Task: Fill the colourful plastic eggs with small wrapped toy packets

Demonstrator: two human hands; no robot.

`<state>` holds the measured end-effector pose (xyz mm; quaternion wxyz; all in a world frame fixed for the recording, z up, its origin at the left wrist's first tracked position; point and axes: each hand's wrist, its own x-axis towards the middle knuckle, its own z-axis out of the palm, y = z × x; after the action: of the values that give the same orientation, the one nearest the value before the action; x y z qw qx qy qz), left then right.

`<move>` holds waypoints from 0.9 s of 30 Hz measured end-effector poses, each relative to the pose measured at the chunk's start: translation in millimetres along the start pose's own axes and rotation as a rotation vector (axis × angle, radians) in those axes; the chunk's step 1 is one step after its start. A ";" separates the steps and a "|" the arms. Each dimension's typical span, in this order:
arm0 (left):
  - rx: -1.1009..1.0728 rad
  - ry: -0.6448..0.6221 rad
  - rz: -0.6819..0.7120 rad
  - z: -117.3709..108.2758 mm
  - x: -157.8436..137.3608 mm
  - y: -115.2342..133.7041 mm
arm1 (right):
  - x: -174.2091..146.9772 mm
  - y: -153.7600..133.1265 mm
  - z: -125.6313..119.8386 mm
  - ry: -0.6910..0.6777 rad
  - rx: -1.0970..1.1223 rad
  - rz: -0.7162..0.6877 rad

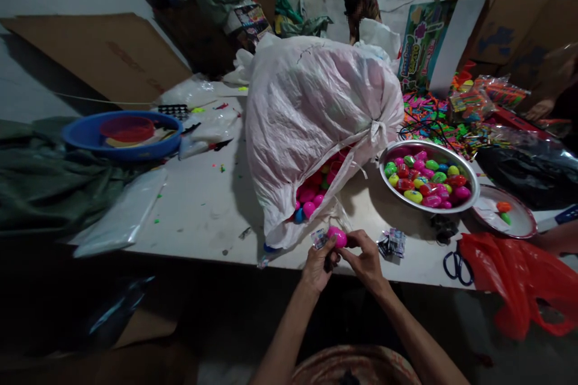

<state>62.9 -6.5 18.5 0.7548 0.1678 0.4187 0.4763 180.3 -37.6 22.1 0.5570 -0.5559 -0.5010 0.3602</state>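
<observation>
My left hand (318,266) is closed around a pink plastic egg (336,236) at the table's front edge. A small clear printed packet (318,238) sticks out beside its thumb. From the right, the fingertips of my right hand (368,260) pinch the same egg; whether the shell is parted cannot be made out. Just behind my hands, a big white woven sack (311,102) lies with its torn mouth showing pink, blue and green eggs (309,198). To the right of my right hand rests a little pile of printed packets (392,243).
A metal bowl (474,192) of colourful eggs stands right, near a plate (528,225), blue-handled scissors (458,267) and a red plastic bag (519,277). A blue basin (76,138) sits left. Behind the sack is a person (370,7); another person's hand (539,109) shows far right.
</observation>
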 end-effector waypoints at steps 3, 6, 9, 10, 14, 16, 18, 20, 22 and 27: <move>-0.094 0.051 -0.074 0.8 -3.7 4.3 | 1.7 -5.4 -0.3 -0.070 0.220 0.187; -0.130 0.075 -0.074 2.3 -4.2 7.5 | 5.7 -9.5 1.7 -0.080 0.317 0.269; -0.102 0.065 -0.055 3.4 -2.0 8.3 | 9.1 -9.1 4.0 -0.010 0.334 0.272; -0.092 0.064 -0.049 3.4 -1.2 8.3 | 9.6 -8.1 4.6 0.005 0.356 0.293; -0.076 0.033 -0.006 2.3 0.2 6.4 | 7.7 -3.2 6.2 -0.004 0.487 0.437; -0.022 -0.003 -0.002 1.1 -0.2 4.0 | 5.1 -1.4 6.4 -0.005 0.451 0.409; 0.038 -0.023 -0.011 -0.4 -0.7 1.5 | 2.1 0.1 5.5 -0.002 0.331 0.285; 0.075 -0.030 -0.016 -2.0 -1.1 -0.1 | -0.3 1.6 2.8 -0.008 0.173 0.126; 0.105 -0.041 -0.019 -4.0 -1.2 -0.5 | -1.3 3.1 -1.9 0.002 0.007 -0.002; 0.154 -0.095 -0.139 -9.2 0.4 -0.1 | 3.2 1.7 -15.1 -0.075 -0.276 -0.185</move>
<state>55.8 -7.5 12.9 0.7899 0.2182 0.4284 0.3807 195.8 -38.2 22.7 0.4870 -0.5648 -0.6153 0.2555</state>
